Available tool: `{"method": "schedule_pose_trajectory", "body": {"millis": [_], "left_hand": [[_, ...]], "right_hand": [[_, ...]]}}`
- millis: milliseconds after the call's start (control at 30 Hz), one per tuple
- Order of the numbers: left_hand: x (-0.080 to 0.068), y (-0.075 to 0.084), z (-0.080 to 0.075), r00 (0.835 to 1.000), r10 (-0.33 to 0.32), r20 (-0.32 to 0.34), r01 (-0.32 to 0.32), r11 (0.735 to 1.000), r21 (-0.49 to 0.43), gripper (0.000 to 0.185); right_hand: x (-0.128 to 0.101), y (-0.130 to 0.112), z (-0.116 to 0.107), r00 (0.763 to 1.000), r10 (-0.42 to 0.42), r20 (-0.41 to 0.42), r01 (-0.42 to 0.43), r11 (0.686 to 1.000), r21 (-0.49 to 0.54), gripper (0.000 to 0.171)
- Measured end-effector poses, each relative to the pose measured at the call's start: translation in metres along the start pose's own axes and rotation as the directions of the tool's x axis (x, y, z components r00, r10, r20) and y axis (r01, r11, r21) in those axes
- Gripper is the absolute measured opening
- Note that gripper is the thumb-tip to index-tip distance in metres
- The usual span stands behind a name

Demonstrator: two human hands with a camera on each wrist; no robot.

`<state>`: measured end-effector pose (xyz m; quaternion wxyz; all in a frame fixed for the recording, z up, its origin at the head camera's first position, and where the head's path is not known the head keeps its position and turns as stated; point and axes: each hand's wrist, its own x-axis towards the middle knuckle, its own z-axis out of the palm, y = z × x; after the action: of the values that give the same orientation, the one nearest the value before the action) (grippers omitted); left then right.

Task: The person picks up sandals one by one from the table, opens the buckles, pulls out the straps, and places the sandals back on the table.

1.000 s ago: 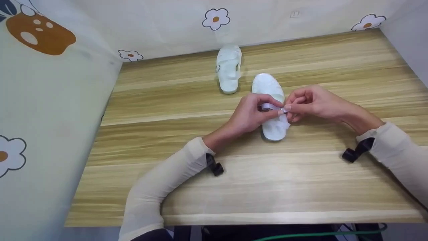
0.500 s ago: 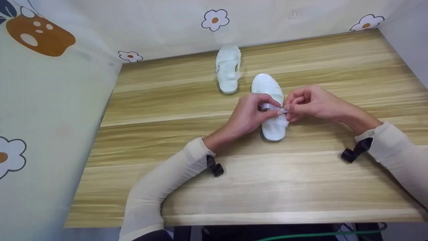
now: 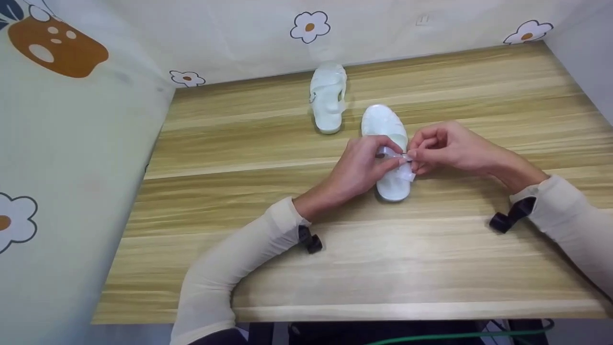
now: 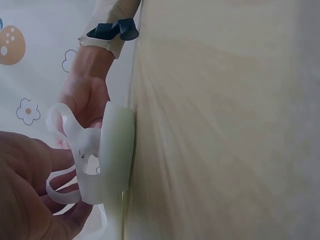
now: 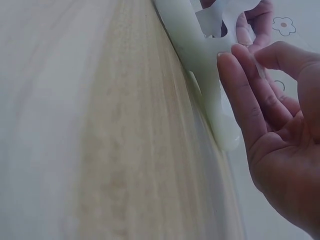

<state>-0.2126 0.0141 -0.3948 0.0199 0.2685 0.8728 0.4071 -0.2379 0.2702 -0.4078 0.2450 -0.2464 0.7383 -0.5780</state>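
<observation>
A white sandal [image 3: 383,122] lies sole-down on the table in the head view, its toe pointing away. Over its middle my left hand [image 3: 357,165] pinches the sandal's pale strap between thumb and fingers. From the other side, my right hand [image 3: 452,146] pinches the strap's end, the two sets of fingertips almost meeting. In the left wrist view the strap [image 4: 72,132] stands up in curved loops above the thick sole [image 4: 117,145]. The right wrist view shows a thin strap end between my right thumb and fingers. Fingertips partly hide where the strap pieces meet.
A matching white sandal [image 3: 328,100] lies farther back and left, close to the wall. The wood-grain table [image 3: 230,191] meets walls with flower prints at the back and left. A green cable [image 3: 431,337] runs below its front edge.
My left hand has shifted slightly right and its grip on the strap has changed a little; less of the strap loop shows beside it. My right hand and both sandals stay about where they were.
</observation>
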Motion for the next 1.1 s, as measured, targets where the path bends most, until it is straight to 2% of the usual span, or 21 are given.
{"method": "schedule_pose_trajectory", "body": {"millis": [200, 400, 733, 1100], "left_hand": [[0.0005, -0.0006, 0.0011, 1.000, 0.002, 0.000, -0.002, 1.000, -0.015, 0.018], [0.0007, 0.0000, 0.0016, 0.999, 0.004, 0.035, -0.004, 1.000, 0.005, 0.020], [-0.0010, 0.0008, 0.0019, 0.997, 0.067, 0.040, -0.071, 0.989, 0.126, 0.019], [-0.0012, 0.0024, 0.0016, 0.995, 0.090, 0.051, -0.096, 0.985, 0.144, 0.022]], "right_hand": [[-0.0006, 0.0034, -0.0014, 1.000, -0.016, 0.014, 0.016, 1.000, 0.014, 0.018], [0.0003, 0.0031, -0.0002, 1.000, -0.020, 0.004, 0.020, 1.000, 0.012, 0.019], [0.0031, 0.0028, 0.0026, 1.000, 0.021, -0.013, -0.021, 1.000, 0.023, 0.022], [0.0006, -0.0018, -0.0008, 0.996, 0.085, -0.019, -0.086, 0.996, -0.040, 0.027]]}}
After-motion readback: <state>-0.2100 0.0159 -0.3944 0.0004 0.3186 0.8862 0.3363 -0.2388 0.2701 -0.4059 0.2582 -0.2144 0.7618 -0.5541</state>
